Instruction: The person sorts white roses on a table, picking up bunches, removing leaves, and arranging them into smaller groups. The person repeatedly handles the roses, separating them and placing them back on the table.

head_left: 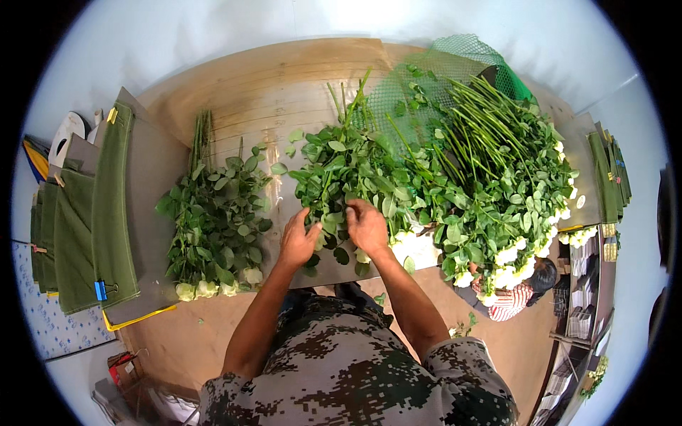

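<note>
- The person's left hand (298,238) and right hand (367,226) are at the near edge of the middle roses (341,160), fingers loosely curved among leaves; whether either grips a stem cannot be told.
- Those roses lie on the worktop (284,85) just towards 12 o'clock, stems pointing away.
- At 9 o'clock lies a smaller bunch (224,213), pale blooms towards the person.
- Between 2 and 3 o'clock, a large heap of roses (504,192) crowds against the middle ones, its leaves mingling with theirs.
- At 1 o'clock, a green net (405,92) of open mesh crosses close to the stems.
- Farther out at 9 o'clock hangs thick green cloth (112,213), with a blue clip (106,290).
- At 4 o'clock, beyond the heap, is another person (508,304) in a striped top.
- The worktop is smooth, brownish-grey and streaked with glare; the stems are long and straight, the leaves oval.
</note>
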A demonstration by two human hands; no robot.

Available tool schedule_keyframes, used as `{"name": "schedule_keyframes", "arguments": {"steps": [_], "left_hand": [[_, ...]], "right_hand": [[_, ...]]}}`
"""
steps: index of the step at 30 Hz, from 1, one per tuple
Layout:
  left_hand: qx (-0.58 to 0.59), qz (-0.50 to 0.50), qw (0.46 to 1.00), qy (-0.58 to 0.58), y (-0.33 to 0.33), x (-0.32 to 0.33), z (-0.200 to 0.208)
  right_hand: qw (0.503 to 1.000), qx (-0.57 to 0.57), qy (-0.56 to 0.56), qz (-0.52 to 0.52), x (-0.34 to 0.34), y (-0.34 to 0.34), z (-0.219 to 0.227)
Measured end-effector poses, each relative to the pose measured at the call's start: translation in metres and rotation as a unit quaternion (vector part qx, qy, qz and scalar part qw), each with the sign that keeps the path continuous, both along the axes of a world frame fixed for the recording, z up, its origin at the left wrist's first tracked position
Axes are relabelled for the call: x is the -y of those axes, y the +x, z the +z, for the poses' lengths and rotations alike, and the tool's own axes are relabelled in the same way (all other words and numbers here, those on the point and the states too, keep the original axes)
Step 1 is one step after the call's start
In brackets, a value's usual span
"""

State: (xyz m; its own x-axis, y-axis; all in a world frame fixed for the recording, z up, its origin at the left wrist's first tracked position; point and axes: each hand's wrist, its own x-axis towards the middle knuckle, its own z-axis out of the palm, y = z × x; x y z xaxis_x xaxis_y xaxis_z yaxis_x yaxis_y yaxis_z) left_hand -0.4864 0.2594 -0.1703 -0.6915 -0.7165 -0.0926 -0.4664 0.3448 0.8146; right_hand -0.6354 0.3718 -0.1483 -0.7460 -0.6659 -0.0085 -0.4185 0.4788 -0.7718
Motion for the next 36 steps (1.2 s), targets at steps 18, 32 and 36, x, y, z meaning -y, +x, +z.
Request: {"name": "schedule_keyframes", "arguments": {"steps": [18,32,36], "left_hand": [[-0.157,-0.015,0.914,0.374,-0.003,0.015,0.034],[0.078,0.124,0.979,0.144,0.059,-0.013,-0.042],[0.077,0.109,0.979,0.154,0.065,-0.011,-0.046]], "right_hand": [[0.960,0.247,-0.108,-0.072,-0.008,-0.051,0.004],[0.988,0.057,0.135,0.050,0.050,0.044,-0.051],[0.986,0.061,0.144,0.053,0.054,0.045,-0.037]]}}
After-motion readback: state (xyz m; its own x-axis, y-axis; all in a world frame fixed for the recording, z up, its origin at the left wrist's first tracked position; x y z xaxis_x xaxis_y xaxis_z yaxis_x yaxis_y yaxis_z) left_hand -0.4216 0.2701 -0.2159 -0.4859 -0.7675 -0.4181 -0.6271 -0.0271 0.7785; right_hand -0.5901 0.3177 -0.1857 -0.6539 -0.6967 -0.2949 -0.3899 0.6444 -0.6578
